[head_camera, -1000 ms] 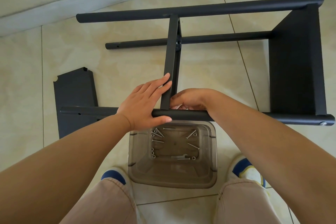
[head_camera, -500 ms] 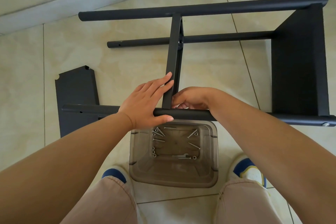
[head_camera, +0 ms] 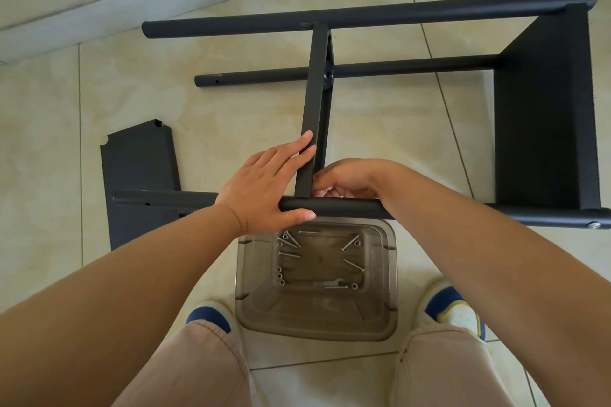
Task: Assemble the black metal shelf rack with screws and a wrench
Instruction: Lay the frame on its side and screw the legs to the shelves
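Two hands meet at one joint of the rack, which lies on its side on the floor: your left hand rests flat, fingers straight along the middle shelf and thumb on the near post, while your right hand curls just right of those fingers, and you cannot tell what it pinches. Judge the painted steel stiff, fairly light and slick, so take hold of a post close to its joint. Spare screws and the wrench lie in the clear bin just below your thumb.
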